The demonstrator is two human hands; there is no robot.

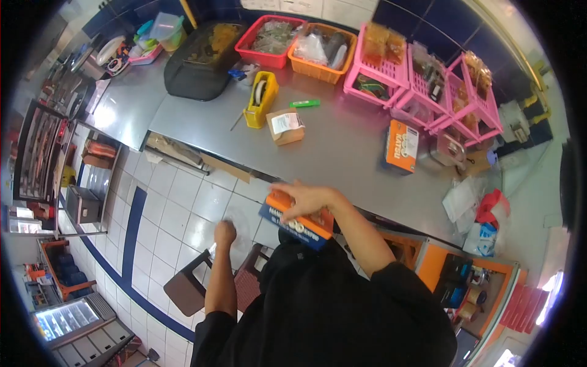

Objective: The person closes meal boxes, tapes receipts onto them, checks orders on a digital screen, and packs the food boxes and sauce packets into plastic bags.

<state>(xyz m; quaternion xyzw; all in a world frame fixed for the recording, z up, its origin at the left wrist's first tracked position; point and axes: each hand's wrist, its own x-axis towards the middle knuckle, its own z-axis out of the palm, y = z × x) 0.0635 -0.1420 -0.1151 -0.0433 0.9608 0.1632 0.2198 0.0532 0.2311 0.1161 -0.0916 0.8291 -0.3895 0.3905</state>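
My right hand [306, 200] grips an orange and navy printed cardboard box [299, 226] from above, fingers spread across its top. The box is close to my body, in front of the counter's edge. Off to the left, my left hand [225, 233] is closed in a fist on a thin, clear plastic bag [241, 227], which hangs over the tiled floor and is hard to make out. A second orange box [401, 147] stands on the steel counter [342, 147]. Also there are a small brown parcel with a white label [285, 126] and a yellow tape dispenser [261, 100].
Along the counter's back stand a red basket [243, 48], an orange basket [323, 72], pink racks [376, 76] and a dark tray [195, 79]. A green cutter [305, 103] lies near the parcel. Brown stools [188, 284] stand beside my left arm.
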